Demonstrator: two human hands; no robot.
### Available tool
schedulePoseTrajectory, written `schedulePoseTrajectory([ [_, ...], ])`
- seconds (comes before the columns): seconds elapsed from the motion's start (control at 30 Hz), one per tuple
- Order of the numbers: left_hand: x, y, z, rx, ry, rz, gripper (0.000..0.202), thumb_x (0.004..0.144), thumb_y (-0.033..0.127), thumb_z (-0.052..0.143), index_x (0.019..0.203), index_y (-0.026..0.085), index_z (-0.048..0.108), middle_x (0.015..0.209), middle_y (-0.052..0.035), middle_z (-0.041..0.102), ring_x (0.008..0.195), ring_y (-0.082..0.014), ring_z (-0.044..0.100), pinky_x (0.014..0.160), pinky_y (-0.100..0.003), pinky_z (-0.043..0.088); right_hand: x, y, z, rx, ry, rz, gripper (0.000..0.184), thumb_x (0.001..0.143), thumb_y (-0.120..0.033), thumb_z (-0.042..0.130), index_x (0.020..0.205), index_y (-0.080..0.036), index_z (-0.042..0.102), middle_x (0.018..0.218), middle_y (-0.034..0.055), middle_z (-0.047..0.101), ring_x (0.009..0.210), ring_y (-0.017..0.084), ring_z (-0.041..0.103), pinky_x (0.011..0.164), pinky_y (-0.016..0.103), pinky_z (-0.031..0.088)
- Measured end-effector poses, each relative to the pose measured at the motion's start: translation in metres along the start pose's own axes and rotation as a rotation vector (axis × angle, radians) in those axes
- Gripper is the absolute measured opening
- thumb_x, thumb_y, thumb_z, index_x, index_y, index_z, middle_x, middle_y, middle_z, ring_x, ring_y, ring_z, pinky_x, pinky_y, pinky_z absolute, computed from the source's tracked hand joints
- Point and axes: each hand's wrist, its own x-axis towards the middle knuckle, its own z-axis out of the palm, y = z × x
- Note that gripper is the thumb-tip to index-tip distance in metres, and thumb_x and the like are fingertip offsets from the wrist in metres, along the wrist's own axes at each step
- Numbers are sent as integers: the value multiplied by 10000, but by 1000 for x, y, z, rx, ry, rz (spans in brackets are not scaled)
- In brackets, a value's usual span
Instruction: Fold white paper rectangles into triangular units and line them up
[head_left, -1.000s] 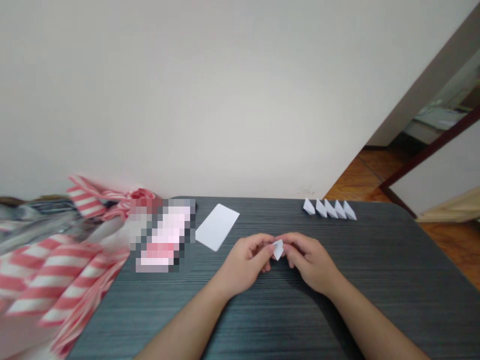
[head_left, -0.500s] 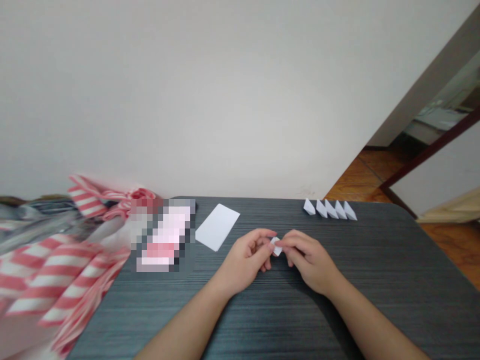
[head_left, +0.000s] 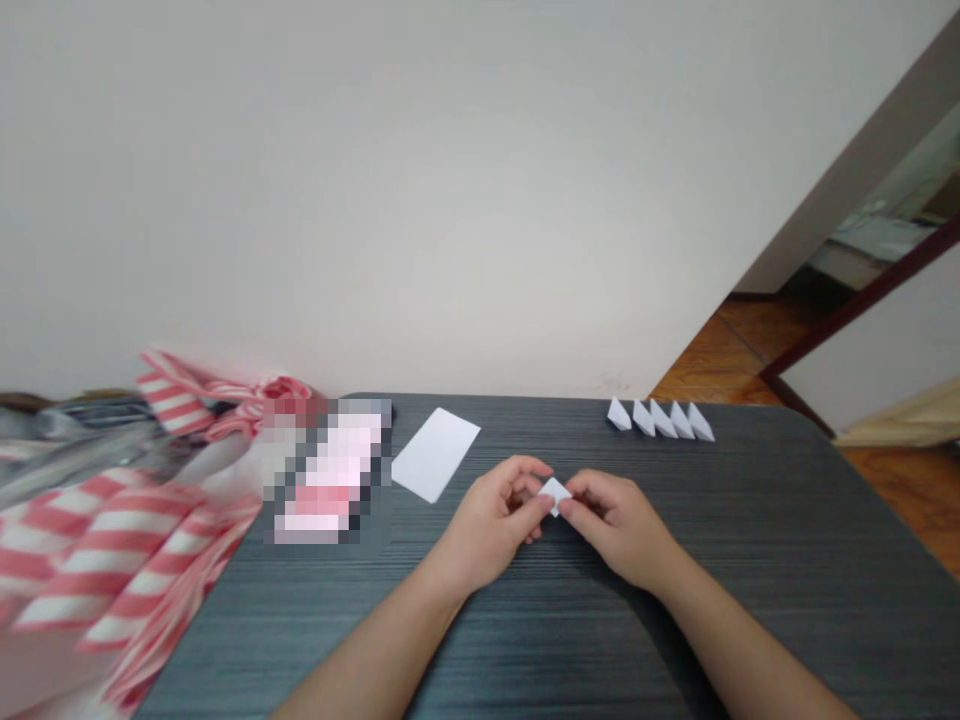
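Between both hands is a small folded white paper, diamond-shaped, held just above the dark table. My left hand pinches its left side, thumb on top and the other fingers curled behind. On the right side, my right hand grips the paper's edge between thumb and bent forefinger. A stack of flat white paper lies beyond my left hand. Toward the back right, several folded white paper pieces stand in a row, pointed at the top.
The dark wood-grain table has its back edge at a pale wall. A blurred-out pinkish object lies at its left. Red-and-white striped cloth is heaped beyond the left edge. A doorway with wooden floor is at right.
The paper has been turned or spread and shows a wider diamond face. My right thumb and forefinger have shifted to its right corner; my left hand has barely moved.
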Motion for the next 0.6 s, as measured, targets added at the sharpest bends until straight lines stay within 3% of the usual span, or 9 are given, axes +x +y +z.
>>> schedulePoseTrajectory([
  [0.2,-1,4,1,43,-9,-25,237,837,274,627,1038,170,560,757,24,601,552,-84,547,529,-208,451,0,-7,-4,8,3,19,223,905,-244,558,690,-183,577,587,-34,537,542,116,479,549,230,356],
  [0.33,-2,7,-1,202,-70,-30,120,848,266,614,878,151,628,695,9,615,582,-99,548,557,-210,440,0,-10,-5,41,8,13,219,909,-244,556,705,-184,609,588,-32,547,544,117,483,559,230,365],
  [0.6,-4,10,-3,355,-114,6,265,913,328,529,759,146,646,677,-11,649,583,-106,556,559,-203,413,2,-8,-4,48,0,16,228,902,-252,565,690,-175,598,605,-23,557,561,119,488,562,235,360],
])
